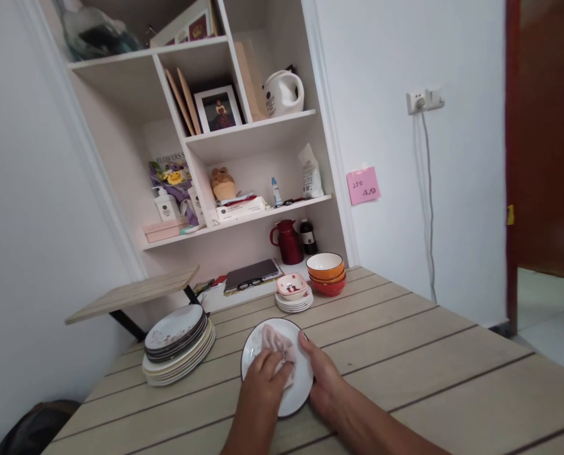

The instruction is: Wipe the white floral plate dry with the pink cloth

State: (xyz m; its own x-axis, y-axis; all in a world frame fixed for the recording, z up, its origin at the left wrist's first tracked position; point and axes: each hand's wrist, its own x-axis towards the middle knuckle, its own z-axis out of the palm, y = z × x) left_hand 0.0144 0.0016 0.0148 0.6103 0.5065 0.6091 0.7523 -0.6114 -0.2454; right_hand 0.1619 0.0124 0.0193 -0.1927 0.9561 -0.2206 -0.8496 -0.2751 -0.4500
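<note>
A white plate with a dark rim (263,338) lies flat on the wooden table (405,354). My left hand (262,379) presses a pale pink cloth (276,341) onto the plate, fingers curled over it. My right hand (324,373) rests at the plate's right rim, the thumb on its edge, holding it steady. To the left of the plate stands a stack of plates (178,344).
Behind the plate sit a small pink dish on white saucers (293,294) and stacked orange and red bowls (326,273). A white shelf unit (258,133) rises at the back with a red jug (288,242), kettle and photo frame. A small raised board (134,294) stands left.
</note>
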